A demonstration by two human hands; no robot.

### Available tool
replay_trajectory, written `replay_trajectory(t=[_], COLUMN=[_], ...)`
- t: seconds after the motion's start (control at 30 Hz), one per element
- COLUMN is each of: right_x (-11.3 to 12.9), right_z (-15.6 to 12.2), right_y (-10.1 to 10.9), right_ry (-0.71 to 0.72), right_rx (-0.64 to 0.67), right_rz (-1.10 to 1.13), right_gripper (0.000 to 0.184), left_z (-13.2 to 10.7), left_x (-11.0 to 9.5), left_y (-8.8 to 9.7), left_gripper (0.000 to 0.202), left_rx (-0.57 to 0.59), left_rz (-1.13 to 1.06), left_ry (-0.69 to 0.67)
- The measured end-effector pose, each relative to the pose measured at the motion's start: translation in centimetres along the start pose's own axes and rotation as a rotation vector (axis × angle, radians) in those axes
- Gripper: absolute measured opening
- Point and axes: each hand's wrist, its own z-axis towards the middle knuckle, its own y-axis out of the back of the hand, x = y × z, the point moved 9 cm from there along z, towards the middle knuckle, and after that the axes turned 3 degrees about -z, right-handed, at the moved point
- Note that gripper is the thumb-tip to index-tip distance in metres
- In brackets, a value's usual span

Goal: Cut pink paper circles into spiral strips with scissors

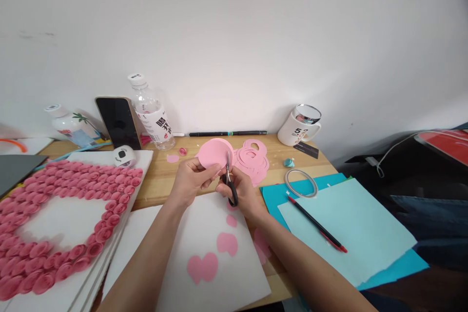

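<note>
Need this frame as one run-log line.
left hand: holds pink paper disc | right hand: holds scissors, blades at disc's edge | rest: phone left, mug right

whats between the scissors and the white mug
In the head view, a pile of pink paper cutouts lies on the wooden table between the scissors and the white mug, nearer the scissors.

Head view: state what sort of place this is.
Probably a wooden desk used for papercraft: the scissors, cut pink paper rings and rows of rolled paper roses suggest it.
</note>
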Motion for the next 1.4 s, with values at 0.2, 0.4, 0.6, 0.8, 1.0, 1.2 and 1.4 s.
replay_trajectory(t=[0.2, 0.4, 0.6, 0.8, 1.0, 1.2, 1.4], right_x=[0.0, 0.0, -0.3, -0.6, -0.4, 1.3, 1.5], right_z=[0.0, 0.0, -0.1, -0.1, 0.0, 0.0, 0.0], right_y=[0.0, -0.1, 0.0, -0.3, -0.4, -0.1, -0.3], right_ry=[-0.01, -0.015, -0.023, -0.03, 0.015, 0.152, 0.128], right_rx=[-0.011, -0.019, -0.016, -0.006, 0.009, -0.015, 0.01], right_rz=[0.003, 0.02, 0.023, 0.008, 0.006, 0.063, 0.061], right_gripper=[0.034, 0.029, 0.025, 0.027, 0.037, 0.046, 0.046], left_z=[0.0, 0.1, 0.2, 0.0, -0.2, -0.4, -0.3], left_x=[-0.2, -0.3, -0.4, -0.8, -0.2, 0.9, 0.9], left_y=[0.1, 0.0, 0.4, -0.5, -0.8, -1.0, -0.9], left_gripper=[0.023, 0.02, 0.023, 0.023, 0.025, 0.03, 0.028], left_rx=[-0.013, 0.007, 0.009, 0.044, 0.033, 0.038, 0.044], left_rz=[0.005, -0.025, -0.054, -0.076, -0.041, -0.047, -0.044], left_ry=[0.002, -0.013, -0.044, -0.063, -0.016, 0.076, 0.053])
